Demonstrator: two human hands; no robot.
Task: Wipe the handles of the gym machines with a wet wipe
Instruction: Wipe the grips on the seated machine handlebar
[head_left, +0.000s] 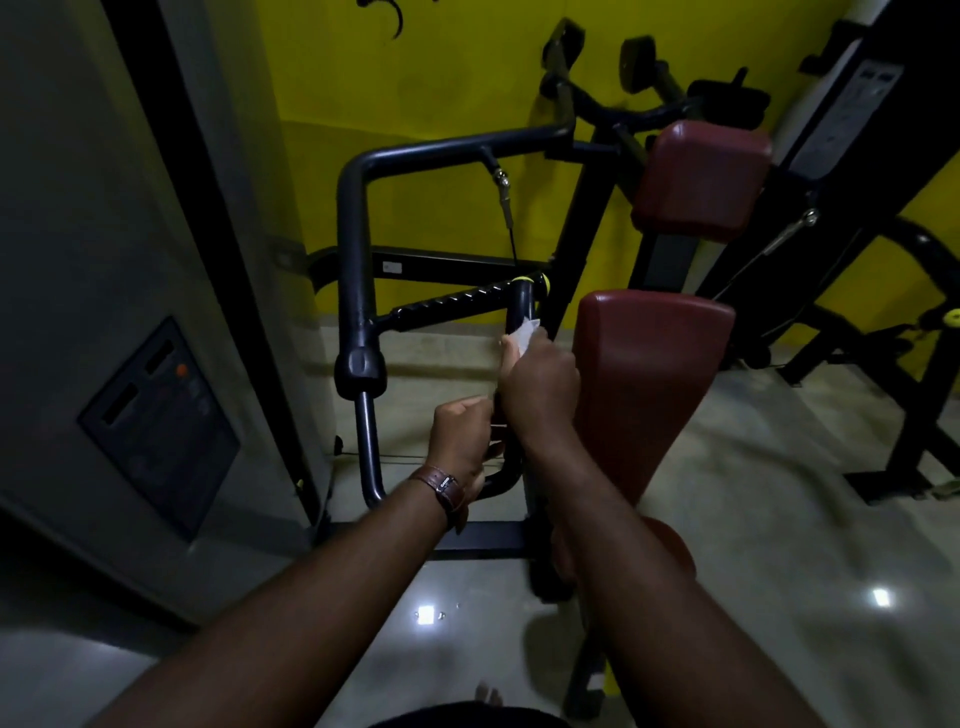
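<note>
From the head camera, both bare forearms reach forward to a dark grey tubular gym machine frame (355, 244) that stands against a yellow wall (457, 78). The right hand (540, 384) is curled around the black upright handle (521, 306) of that frame, and a white wet wipe (524, 332) is pressed between its fingers and the tube; a crumpled edge of the wipe sticks out just above the knuckles. The wipe sits on the middle stretch of the handle, below the yellow-green cap at the handle's top end. The left hand (462, 441), with a brown leather wristwatch (441, 488) on its wrist, grips the same handle lower down, near the bend where the tube curves toward the frame's base; its fingers are wrapped tight around the bar. The two hands are just beside each other, the right above the left. Immediately right of the handle stands a dark red padded upright cushion (649, 384), with a second red pad (701, 182) higher up behind it. At the left edge is a grey panel (161, 426) with a dark control plate. The glossy floor (779, 493) shows bright light reflections.
</note>
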